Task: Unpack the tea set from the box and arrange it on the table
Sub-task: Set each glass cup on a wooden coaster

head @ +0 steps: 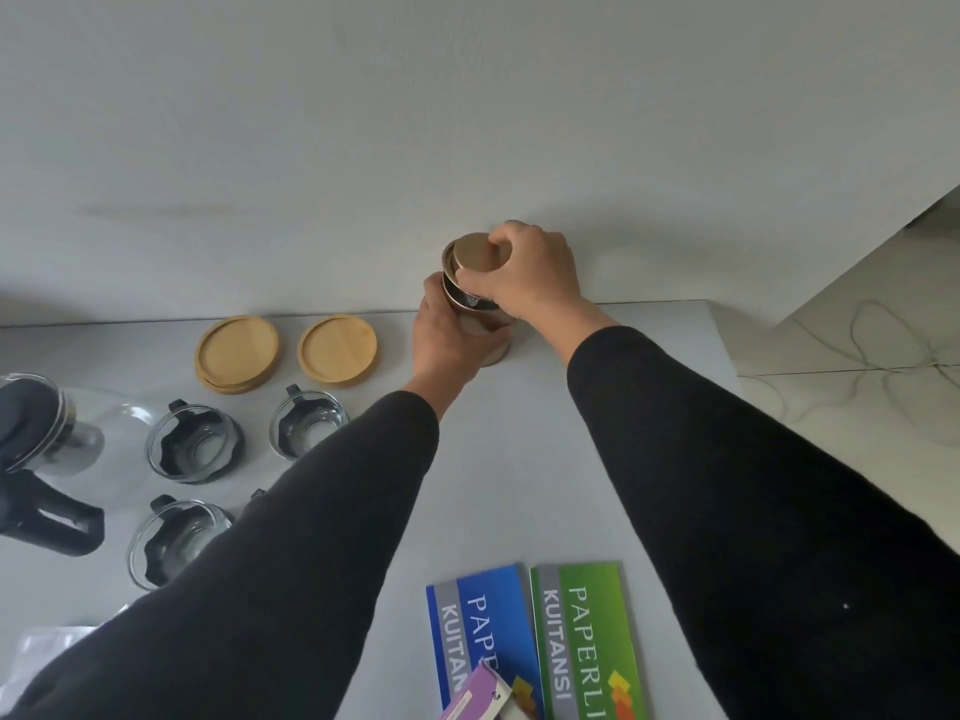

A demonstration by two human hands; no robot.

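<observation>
At the table's far edge by the wall stands a small jar. My left hand grips its body. My right hand grips its round wooden lid, which sits tilted on the jar's mouth. To the left lie a stack of wooden coasters and a single wooden coaster. In front of them stand three glass cups with black handles; my left sleeve partly covers the nearest. A glass teapot with a black handle is at the far left.
The white table ends at the wall behind and drops off on the right to a tiled floor with cables. Blue and green receipt books and a purple box lie at the front. A plastic bag is at the lower left.
</observation>
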